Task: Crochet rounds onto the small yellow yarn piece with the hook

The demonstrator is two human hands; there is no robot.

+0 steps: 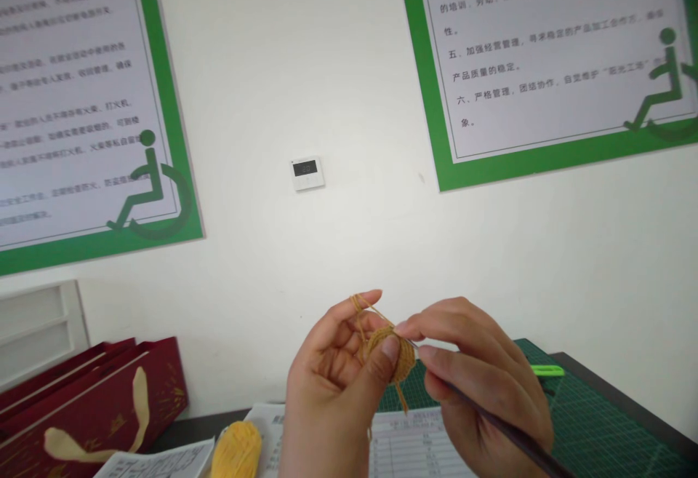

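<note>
My left hand (341, 369) pinches a small round piece of tan crochet work (403, 363) between thumb and fingers. Tan yarn (357, 305) is looped around its raised index finger and runs down to the piece. A short yarn tail hangs below the work. My right hand (485, 376) grips a crochet hook (491, 423) with a dark handle, its metal shaft reaching the edge of the piece. The hook's very tip is hidden by the fingers and stitches. Both hands meet at the crochet work, held up above the table.
A yellow ball of yarn (238, 450) lies beside printed sheets (417, 443). Dark red gift bags (109, 412) stand at the left. A green cutting mat (594, 420) with a bright green tool (547, 370) lies at the right. Behind is a wall with a thermostat (307, 174) and green-framed posters.
</note>
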